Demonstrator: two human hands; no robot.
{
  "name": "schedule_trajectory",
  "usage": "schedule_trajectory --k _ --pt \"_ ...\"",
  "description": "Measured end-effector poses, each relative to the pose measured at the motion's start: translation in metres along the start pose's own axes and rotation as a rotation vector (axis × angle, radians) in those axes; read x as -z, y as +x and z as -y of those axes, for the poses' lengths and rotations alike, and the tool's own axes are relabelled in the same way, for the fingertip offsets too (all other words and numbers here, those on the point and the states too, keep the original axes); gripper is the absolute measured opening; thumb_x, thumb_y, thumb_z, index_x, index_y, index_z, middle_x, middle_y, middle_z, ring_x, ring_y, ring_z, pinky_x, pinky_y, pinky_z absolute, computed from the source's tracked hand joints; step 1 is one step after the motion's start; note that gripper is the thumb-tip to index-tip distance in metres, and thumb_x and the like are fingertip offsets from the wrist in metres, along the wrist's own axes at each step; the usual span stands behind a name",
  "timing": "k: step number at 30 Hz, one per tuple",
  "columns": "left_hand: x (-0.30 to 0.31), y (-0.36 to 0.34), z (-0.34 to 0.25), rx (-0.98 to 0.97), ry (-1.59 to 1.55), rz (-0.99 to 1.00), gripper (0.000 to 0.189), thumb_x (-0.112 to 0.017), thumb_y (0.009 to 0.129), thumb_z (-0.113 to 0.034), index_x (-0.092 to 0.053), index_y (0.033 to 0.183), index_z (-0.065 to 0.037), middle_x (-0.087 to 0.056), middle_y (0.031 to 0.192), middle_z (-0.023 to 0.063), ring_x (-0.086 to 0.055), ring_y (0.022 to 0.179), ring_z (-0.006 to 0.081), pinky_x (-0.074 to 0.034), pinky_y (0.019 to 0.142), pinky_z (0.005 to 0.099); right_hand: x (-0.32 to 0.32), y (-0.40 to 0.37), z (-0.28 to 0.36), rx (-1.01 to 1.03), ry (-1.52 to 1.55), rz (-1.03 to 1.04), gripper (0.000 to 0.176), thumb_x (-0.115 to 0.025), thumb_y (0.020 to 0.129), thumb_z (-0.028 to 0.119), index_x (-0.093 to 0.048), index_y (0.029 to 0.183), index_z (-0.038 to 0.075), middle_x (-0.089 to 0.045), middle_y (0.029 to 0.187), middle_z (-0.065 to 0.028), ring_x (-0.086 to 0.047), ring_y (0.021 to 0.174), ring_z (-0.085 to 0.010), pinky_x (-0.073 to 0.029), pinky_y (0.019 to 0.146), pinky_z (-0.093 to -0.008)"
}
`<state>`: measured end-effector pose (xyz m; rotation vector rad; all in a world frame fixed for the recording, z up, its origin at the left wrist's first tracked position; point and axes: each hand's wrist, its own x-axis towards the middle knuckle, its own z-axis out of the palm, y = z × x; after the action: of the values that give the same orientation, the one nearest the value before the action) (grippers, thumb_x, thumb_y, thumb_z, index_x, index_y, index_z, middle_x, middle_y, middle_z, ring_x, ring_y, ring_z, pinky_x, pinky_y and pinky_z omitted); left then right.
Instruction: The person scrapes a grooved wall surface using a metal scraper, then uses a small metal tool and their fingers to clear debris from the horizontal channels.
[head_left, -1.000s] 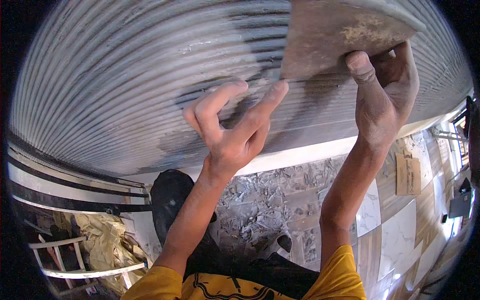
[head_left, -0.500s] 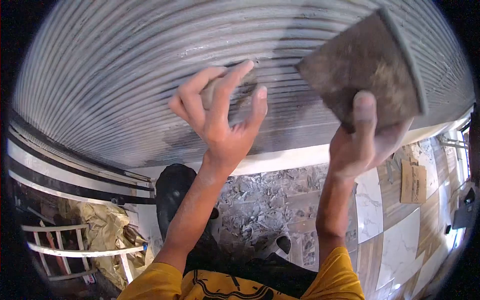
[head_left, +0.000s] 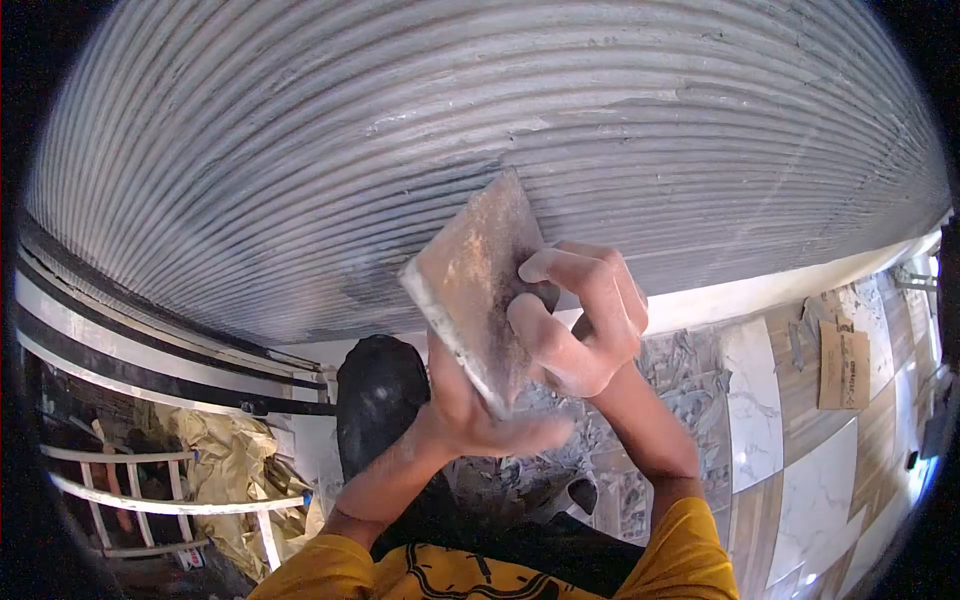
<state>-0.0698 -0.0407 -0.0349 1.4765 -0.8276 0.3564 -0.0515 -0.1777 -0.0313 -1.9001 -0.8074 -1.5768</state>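
My right hand (head_left: 590,310) is closed, its bent fingers pinching a dark, smeared part of a flat, brown putty scraper (head_left: 475,260). The scraper is tilted, with a pale, worn edge facing the lower left. Behind and under it is my left hand (head_left: 455,415), its thumb stretched out to the right and blurred. The scraper hides the other left fingers, so whether they grip or touch anything cannot be seen. Beyond both hands stands a grey wall surface (head_left: 330,130) with curved-looking ridges, darker and smoother in patches near the scraper.
Grey scraps (head_left: 690,375) litter the floor by the wall's foot. At right, a cardboard piece (head_left: 843,368) lies on wood- and marble-look tiles (head_left: 808,480). A white ladder-like frame (head_left: 160,495) and crumpled gold-brown paper (head_left: 228,475) are at lower left. A black shoe (head_left: 380,400) stands near the wall.
My right hand has brought the scraper from the upper right to the middle and turned it. My left hand has dropped lower, from before the wall to behind the scraper.
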Motion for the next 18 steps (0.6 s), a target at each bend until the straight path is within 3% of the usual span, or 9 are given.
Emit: schedule_trajectory --k 1,4,7,8,9,11,13,14,18 --pt "0.008 -0.004 0.001 0.002 -0.001 0.002 0.105 -0.07 0.077 -0.058 -0.024 0.142 0.01 -0.038 0.138 0.0216 -0.042 0.128 0.03 -0.034 0.106 0.0422 -0.005 0.001 0.0 -0.002 -0.001 0.0 0.028 -0.075 0.058 0.016 -0.061 0.081 0.008 -0.062 0.086 -0.0117 -0.064 0.073 -0.028 -0.051 0.058 -0.0323" --pt "0.024 -0.013 0.011 0.146 -0.062 0.063 0.047 -0.048 0.09 -0.003 -0.036 0.133 0.008 -0.035 0.138 0.0267 -0.045 0.125 0.0375 -0.038 0.104 0.0481 -0.017 -0.001 -0.004 -0.034 -0.011 -0.045 0.027 -0.067 0.065 0.024 -0.067 0.09 0.013 -0.062 0.089 -0.0053 -0.064 0.081 -0.0232 -0.051 0.061 -0.0299" --pt "0.022 -0.022 0.002 0.218 0.173 -0.214 0.068 -0.048 0.08 -0.02 -0.032 0.141 0.006 -0.039 0.142 0.0211 -0.038 0.132 0.0317 -0.026 0.113 0.0439 -0.003 0.008 -0.003 -0.029 0.21 0.077 0.03 -0.069 0.07 0.022 -0.068 0.097 0.008 -0.062 0.091 -0.0099 -0.063 0.081 -0.0248 -0.051 0.066 -0.0312" --pt "0.028 -0.021 0.008 0.01 0.308 -0.159 0.064 -0.048 0.081 -0.019 -0.035 0.138 0.005 -0.039 0.142 0.0219 -0.039 0.131 0.0323 -0.027 0.112 0.0456 0.0 0.005 -0.01 -0.029 0.207 0.081 0.03 -0.069 0.07 0.022 -0.068 0.097 0.008 -0.062 0.091 -0.0099 -0.063 0.081 -0.0248 -0.051 0.066 -0.0312" --pt "0.031 -0.017 0.008 0.013 0.305 -0.16 0.064 -0.048 0.081 -0.019 -0.035 0.138 0.005 -0.039 0.142 0.0219 -0.039 0.131 0.0323 -0.027 0.112 0.0456 0.002 0.001 -0.019 -0.055 0.265 0.038 0.032 -0.068 0.073 0.02 -0.066 0.102 0.005 -0.062 0.092 -0.0126 -0.062 0.08 -0.0254 -0.05 0.068 -0.0317" --pt "0.034 -0.011 0.005 -0.247 0.597 -0.058 0.023 -0.044 0.095 -0.001 -0.049 0.118 -0.003 -0.033 0.132 0.0333 -0.047 0.119 0.0478 -0.043 0.097 0.0549 0.0 0.0 -0.024 -0.085 0.321 0.001 0.034 -0.068 0.076 0.018 -0.065 0.106 0.001 -0.062 0.092 -0.0153 -0.061 0.078 -0.0259 -0.05 0.07 -0.0323" --pt "0.031 -0.009 0.004 -0.282 0.548 -0.066 0.022 -0.044 0.096 -0.001 -0.048 0.117 -0.002 -0.033 0.132 0.0341 -0.047 0.119 0.048 -0.043 0.097 0.0557 -0.006 0.008 -0.018 -0.43 0.372 -0.209 0.034 -0.066 0.08 0.012 -0.062 0.11 -0.004 -0.062 0.091 -0.0177 -0.06 0.075 -0.0247 -0.049 0.068 -0.0314" --pt "0.03 -0.008 0.005 -0.321 0.502 -0.072 0.021 -0.043 0.096 -0.001 -0.048 0.116 -0.002 -0.033 0.132 0.0348 -0.046 0.12 0.0483 -0.042 0.097 0.0566 -0.004 0.012 -0.013 -0.52 0.296 -0.116 0.041 -0.063 0.09 0.026 -0.06 0.117 -0.005 -0.062 0.1 -0.015 -0.062 0.089 -0.0184 -0.051 0.076 -0.029" --pt "0.029 -0.013 0.024 -0.413 0.255 -0.075 0.048 -0.046 0.085 -0.014 -0.044 0.128 0.005 -0.032 0.145 0.0269 -0.036 0.131 0.037 -0.026 0.113 0.0504 -0.015 0.025 -0.011 -0.539 0.254 -0.057 0.037 -0.068 0.088 0.016 -0.061 0.119 -0.003 -0.065 0.093 -0.01 -0.063 0.076 -0.0112 -0.05 0.062 -0.0213"
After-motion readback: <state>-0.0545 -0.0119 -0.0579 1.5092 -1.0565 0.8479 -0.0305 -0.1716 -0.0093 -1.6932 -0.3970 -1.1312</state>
